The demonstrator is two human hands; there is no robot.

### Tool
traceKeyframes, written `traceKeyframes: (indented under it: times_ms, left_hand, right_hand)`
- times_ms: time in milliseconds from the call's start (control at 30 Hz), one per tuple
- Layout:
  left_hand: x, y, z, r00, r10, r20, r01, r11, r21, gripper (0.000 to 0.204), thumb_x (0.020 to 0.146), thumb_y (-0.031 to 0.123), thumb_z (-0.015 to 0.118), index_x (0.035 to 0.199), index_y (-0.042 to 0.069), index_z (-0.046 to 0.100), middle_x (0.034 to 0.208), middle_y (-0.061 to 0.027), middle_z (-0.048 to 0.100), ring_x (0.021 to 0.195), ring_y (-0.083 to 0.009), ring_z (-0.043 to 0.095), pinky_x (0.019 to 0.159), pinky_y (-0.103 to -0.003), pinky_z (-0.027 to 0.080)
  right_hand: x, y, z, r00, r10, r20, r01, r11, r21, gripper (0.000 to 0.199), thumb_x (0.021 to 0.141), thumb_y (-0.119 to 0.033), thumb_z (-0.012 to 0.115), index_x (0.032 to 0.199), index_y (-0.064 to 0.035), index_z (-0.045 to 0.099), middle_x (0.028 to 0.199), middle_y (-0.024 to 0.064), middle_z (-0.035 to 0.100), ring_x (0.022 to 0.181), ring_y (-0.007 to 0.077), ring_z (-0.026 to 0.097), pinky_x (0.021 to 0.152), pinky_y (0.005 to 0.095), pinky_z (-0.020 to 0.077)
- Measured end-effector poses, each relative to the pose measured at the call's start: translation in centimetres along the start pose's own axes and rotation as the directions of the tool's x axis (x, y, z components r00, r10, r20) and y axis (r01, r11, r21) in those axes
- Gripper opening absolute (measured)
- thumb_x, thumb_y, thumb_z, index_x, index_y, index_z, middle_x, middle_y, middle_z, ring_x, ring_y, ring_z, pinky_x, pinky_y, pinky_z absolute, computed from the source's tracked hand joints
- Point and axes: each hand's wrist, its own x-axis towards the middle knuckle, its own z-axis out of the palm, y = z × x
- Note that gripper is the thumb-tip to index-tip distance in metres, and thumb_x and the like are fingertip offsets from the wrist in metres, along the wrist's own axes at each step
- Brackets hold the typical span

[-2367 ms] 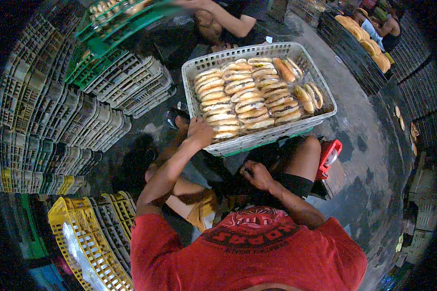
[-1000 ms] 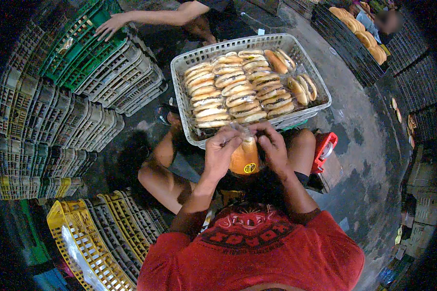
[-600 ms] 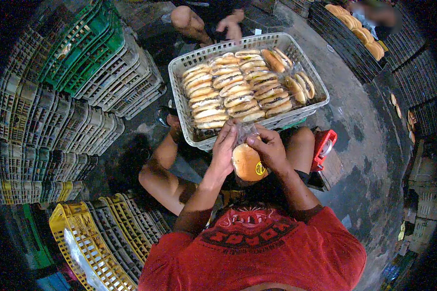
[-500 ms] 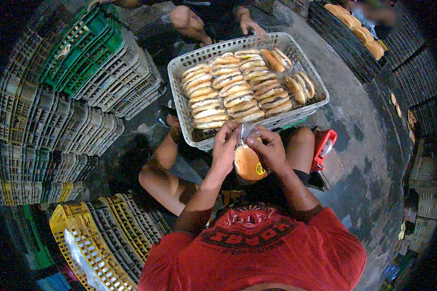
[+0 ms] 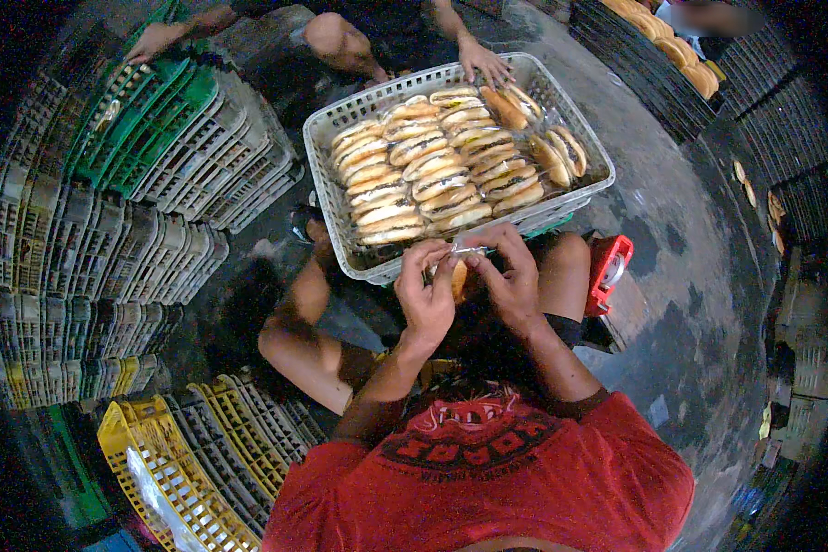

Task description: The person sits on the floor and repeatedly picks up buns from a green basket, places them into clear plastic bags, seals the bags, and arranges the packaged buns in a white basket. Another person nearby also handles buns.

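Above my lap, my left hand (image 5: 426,293) and my right hand (image 5: 509,276) pinch the gathered top of a clear plastic bag (image 5: 469,248). Inside the bag hangs a bun (image 5: 459,281), golden brown and largely hidden behind my fingers. Just beyond my hands stands a pale grey plastic crate (image 5: 325,184), tilted slightly in view. Rows of filled buns (image 5: 437,170) lie in it, several visibly wrapped in clear plastic. At its far rim, another person's hand (image 5: 485,64) touches the buns' corner.
Stacked grey crates (image 5: 110,253) rise at the left, with a green crate (image 5: 179,101) under the other person's second hand (image 5: 156,41). Yellow crates (image 5: 156,428) stand at lower left. A red dial scale (image 5: 624,253) sits by my right knee. Dark crates hold buns (image 5: 676,51) at upper right.
The bagged bun has swung down and back behind my hands, and my fingers have closed in on the bag's top. The other person's hands have come onto the crate's corner and the green crate.
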Motion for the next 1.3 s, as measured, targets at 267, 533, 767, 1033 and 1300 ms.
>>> traceKeyframes:
  times_ms: [267, 533, 767, 1033, 1300]
  left_hand:
    - [0.6, 0.3, 1.4, 0.982, -0.082, 0.168, 0.109, 0.981, -0.163, 0.018, 0.094, 0.014, 0.058, 0.091, -0.004, 0.059, 0.097, -0.0126, 0.055, 0.093, -0.0227, 0.055, 0.084, -0.032, 0.044]
    - [-0.8, 1.6, 5.3, 0.933, -0.328, 0.145, 0.345, 0.932, -0.111, 0.018, 0.086, 0.007, 0.062, 0.101, 0.001, 0.053, 0.09, -0.0061, 0.058, 0.079, -0.0146, 0.057, 0.076, -0.029, 0.046]
    - [0.8, 0.4, 5.0, 0.965, -0.204, 0.166, 0.206, 0.979, 0.004, 0.024, 0.084, 0.002, 0.06, 0.106, 0.0, 0.053, 0.089, -0.0063, 0.059, 0.08, -0.0133, 0.056, 0.08, -0.029, 0.045]
    - [-0.3, -0.9, 6.8, 0.957, -0.203, 0.208, 0.21, 0.978, -0.013, 0.019, 0.085, 0.001, 0.059, 0.104, -0.002, 0.054, 0.095, -0.0059, 0.059, 0.082, -0.013, 0.055, 0.077, -0.027, 0.045]
    - [-1.6, -2.2, 6.1, 0.953, -0.201, 0.226, 0.186, 0.979, 0.085, 0.017, 0.084, 0.001, 0.063, 0.1, -0.001, 0.057, 0.083, -0.0054, 0.06, 0.077, -0.0132, 0.057, 0.072, -0.028, 0.047]
  right_hand:
    - [-0.4, 0.6, -0.3, 0.984, 0.002, -0.18, 0.036, 0.978, 0.206, 0.009, 0.079, -0.008, 0.07, 0.082, -0.0041, 0.063, 0.099, 0.0111, 0.058, 0.094, 0.0234, 0.056, 0.086, 0.0351, 0.0452]
    - [-3.0, 1.8, -2.4, 0.917, 0.14, -0.373, -0.007, 0.941, 0.337, 0.024, 0.08, 0.0, 0.066, 0.094, -0.0051, 0.047, 0.098, 0.0083, 0.047, 0.092, 0.0166, 0.046, 0.084, 0.03, 0.0397]
    - [-14.9, 16.1, -16.6, 0.427, 0.151, -0.892, -0.778, 0.565, -0.277, 0.038, 0.095, -0.024, 0.058, 0.121, 0.0024, 0.049, 0.111, 0.0147, 0.056, 0.1, 0.0237, 0.054, 0.087, 0.0359, 0.0437]
    - [-16.2, 24.0, -18.0, 0.456, 0.551, -0.699, -0.778, 0.628, -0.013, 0.047, 0.088, -0.042, 0.066, 0.097, 0.0047, 0.067, 0.08, 0.0157, 0.069, 0.072, 0.0237, 0.063, 0.067, 0.0373, 0.0497]
    - [-16.9, 18.7, -18.7, 0.539, 0.626, -0.564, -0.791, 0.605, -0.085, 0.024, 0.087, -0.021, 0.069, 0.073, -0.0009, 0.066, 0.066, 0.0022, 0.062, 0.065, 0.0072, 0.053, 0.061, 0.0268, 0.0438]
